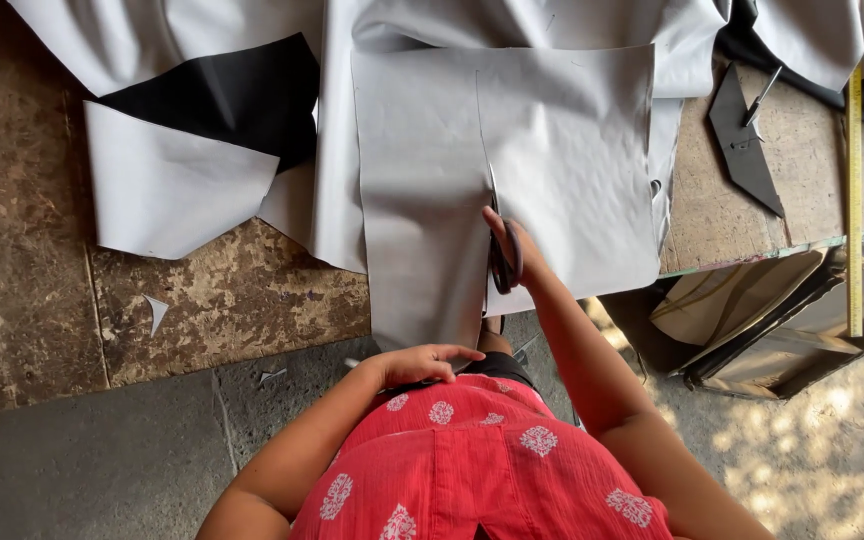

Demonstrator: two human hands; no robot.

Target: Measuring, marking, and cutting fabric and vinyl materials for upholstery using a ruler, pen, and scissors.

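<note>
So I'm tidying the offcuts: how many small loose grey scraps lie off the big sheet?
2: one triangular scrap on the brown tabletop left of the grey sheet, one smaller scrap on the floor below. Others may hide under the sheets.

Yellow measuring tape on bench (black offcut nearby).

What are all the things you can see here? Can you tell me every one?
Grey sheet: one, grey, flat on the table, partly cut up the middle.
Scissors: one pair, dark handles, in the cut.
Draped sheet: one, grey with a black underside, folded over at left.
Black offcut: one, black, pointed, on the table at right.
Measuring tape: one, yellow, along the right edge.
Table: one, brown, worn.
Small scrap: one, grey, on the table at left.
Right hand: in the scissor handles.
Left hand: at the sheet's near edge.
</note>
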